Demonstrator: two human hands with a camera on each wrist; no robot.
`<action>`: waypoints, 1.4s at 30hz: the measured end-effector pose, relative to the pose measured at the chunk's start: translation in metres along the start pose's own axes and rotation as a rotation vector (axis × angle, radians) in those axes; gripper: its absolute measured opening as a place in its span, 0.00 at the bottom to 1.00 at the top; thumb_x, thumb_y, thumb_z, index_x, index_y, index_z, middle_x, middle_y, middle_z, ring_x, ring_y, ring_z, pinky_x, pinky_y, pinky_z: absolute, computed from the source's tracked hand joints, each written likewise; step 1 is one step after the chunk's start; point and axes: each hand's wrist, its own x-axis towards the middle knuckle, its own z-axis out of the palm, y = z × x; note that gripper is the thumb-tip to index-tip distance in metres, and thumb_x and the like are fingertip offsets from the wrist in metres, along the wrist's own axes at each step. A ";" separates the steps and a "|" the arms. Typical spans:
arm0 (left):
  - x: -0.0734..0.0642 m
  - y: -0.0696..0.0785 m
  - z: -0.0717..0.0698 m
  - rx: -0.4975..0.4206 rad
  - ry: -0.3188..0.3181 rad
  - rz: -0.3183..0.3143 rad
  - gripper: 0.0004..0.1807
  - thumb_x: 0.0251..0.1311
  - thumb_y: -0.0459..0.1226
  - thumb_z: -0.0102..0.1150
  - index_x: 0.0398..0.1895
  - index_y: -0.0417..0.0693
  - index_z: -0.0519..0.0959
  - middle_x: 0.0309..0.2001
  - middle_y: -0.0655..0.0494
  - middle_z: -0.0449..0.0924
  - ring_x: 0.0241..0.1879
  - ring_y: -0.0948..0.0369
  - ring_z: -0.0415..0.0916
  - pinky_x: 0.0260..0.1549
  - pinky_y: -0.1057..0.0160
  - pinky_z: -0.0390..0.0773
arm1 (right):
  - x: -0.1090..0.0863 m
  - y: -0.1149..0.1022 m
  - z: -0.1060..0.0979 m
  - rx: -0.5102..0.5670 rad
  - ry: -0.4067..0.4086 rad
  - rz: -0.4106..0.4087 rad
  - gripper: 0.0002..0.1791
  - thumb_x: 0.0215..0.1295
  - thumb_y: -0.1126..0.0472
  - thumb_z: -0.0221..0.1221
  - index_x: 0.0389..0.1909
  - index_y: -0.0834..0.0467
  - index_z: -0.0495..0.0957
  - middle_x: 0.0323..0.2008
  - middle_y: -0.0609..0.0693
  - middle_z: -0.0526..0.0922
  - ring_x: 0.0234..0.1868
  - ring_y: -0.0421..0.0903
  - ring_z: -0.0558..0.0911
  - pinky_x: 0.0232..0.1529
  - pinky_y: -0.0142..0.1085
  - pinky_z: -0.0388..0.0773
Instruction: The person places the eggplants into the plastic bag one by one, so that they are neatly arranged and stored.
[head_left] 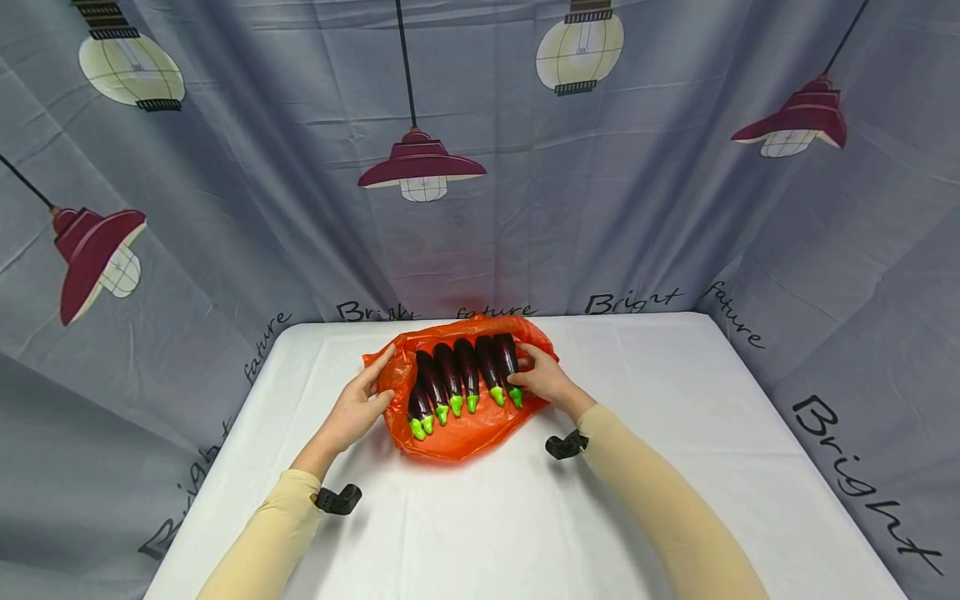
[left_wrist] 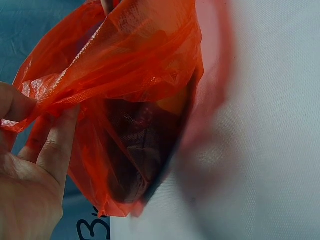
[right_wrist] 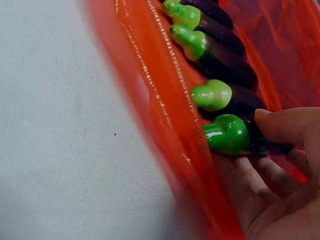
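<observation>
An orange-red plastic bag (head_left: pixel 450 446) lies spread on the table, with several dark purple eggplants (head_left: pixel 467 362) in a row on it, green stem ends toward me. My left hand (head_left: pixel 363 410) is at the bag's left side; in the left wrist view its thumb and fingers (left_wrist: pixel 57 150) pinch the bag's edge and lift it. At the other end of the row, my right hand (head_left: pixel 547 377) grips the rightmost eggplant (head_left: pixel 507 360). The right wrist view has the thumb on top of that eggplant, beside its green cap (right_wrist: pixel 227 134), and the other fingers along its outer side.
A white cloth covers the table (head_left: pixel 465 533). Behind and around it hangs a grey curtain (head_left: pixel 487 242) printed with lamps and lettering. Each wrist carries a small black camera (head_left: pixel 337 499), held just above the cloth.
</observation>
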 end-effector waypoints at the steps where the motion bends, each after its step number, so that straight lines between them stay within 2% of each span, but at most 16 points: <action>1: 0.000 0.000 0.000 0.003 0.000 0.004 0.42 0.68 0.22 0.51 0.82 0.58 0.56 0.81 0.52 0.51 0.76 0.51 0.56 0.59 0.75 0.68 | 0.000 0.000 0.000 -0.008 0.005 -0.006 0.42 0.66 0.68 0.66 0.78 0.58 0.59 0.60 0.64 0.78 0.54 0.57 0.81 0.53 0.46 0.83; 7: 0.001 -0.001 0.001 0.002 -0.003 0.020 0.41 0.68 0.22 0.51 0.82 0.56 0.56 0.81 0.50 0.50 0.76 0.49 0.56 0.62 0.72 0.67 | 0.003 -0.003 0.003 -0.028 0.026 -0.008 0.41 0.65 0.68 0.67 0.77 0.60 0.60 0.61 0.64 0.78 0.55 0.57 0.80 0.56 0.46 0.81; 14: 0.001 -0.001 0.001 0.001 -0.002 -0.005 0.41 0.69 0.23 0.51 0.82 0.58 0.57 0.81 0.51 0.51 0.76 0.51 0.54 0.61 0.73 0.67 | 0.006 -0.002 0.005 -0.015 0.039 0.019 0.40 0.65 0.69 0.67 0.77 0.59 0.62 0.59 0.63 0.79 0.55 0.57 0.80 0.58 0.47 0.80; 21: 0.002 0.000 0.002 -0.014 -0.010 0.000 0.41 0.68 0.22 0.51 0.82 0.57 0.56 0.80 0.48 0.51 0.76 0.49 0.56 0.58 0.73 0.70 | 0.006 -0.003 0.005 -0.035 0.046 0.031 0.40 0.65 0.68 0.67 0.76 0.59 0.64 0.55 0.63 0.80 0.50 0.55 0.81 0.51 0.45 0.83; 26: 0.001 0.001 0.002 -0.019 -0.013 -0.005 0.42 0.68 0.22 0.50 0.82 0.57 0.56 0.81 0.50 0.50 0.76 0.51 0.55 0.58 0.74 0.70 | 0.007 -0.004 0.005 -0.080 0.040 0.019 0.41 0.65 0.66 0.68 0.77 0.61 0.62 0.54 0.64 0.81 0.48 0.55 0.82 0.47 0.44 0.85; 33: 0.000 0.001 0.001 -0.024 -0.014 -0.002 0.42 0.68 0.22 0.50 0.82 0.57 0.56 0.81 0.51 0.50 0.76 0.52 0.53 0.59 0.75 0.69 | 0.005 -0.005 0.004 -0.168 0.053 0.000 0.41 0.65 0.63 0.69 0.76 0.63 0.62 0.52 0.63 0.81 0.49 0.55 0.80 0.50 0.43 0.83; 38: -0.001 0.001 0.001 -0.016 -0.012 0.009 0.42 0.68 0.22 0.50 0.82 0.56 0.55 0.81 0.52 0.50 0.77 0.53 0.53 0.61 0.76 0.66 | 0.005 -0.004 0.005 -0.226 0.063 -0.024 0.40 0.65 0.62 0.69 0.75 0.65 0.63 0.49 0.62 0.83 0.46 0.54 0.80 0.49 0.43 0.83; 42: -0.001 0.000 0.001 -0.010 -0.010 0.021 0.42 0.68 0.22 0.51 0.82 0.55 0.55 0.81 0.51 0.50 0.75 0.50 0.56 0.60 0.75 0.67 | 0.004 -0.003 0.006 -0.240 0.064 -0.019 0.40 0.65 0.61 0.69 0.75 0.65 0.64 0.49 0.61 0.83 0.47 0.54 0.81 0.50 0.43 0.83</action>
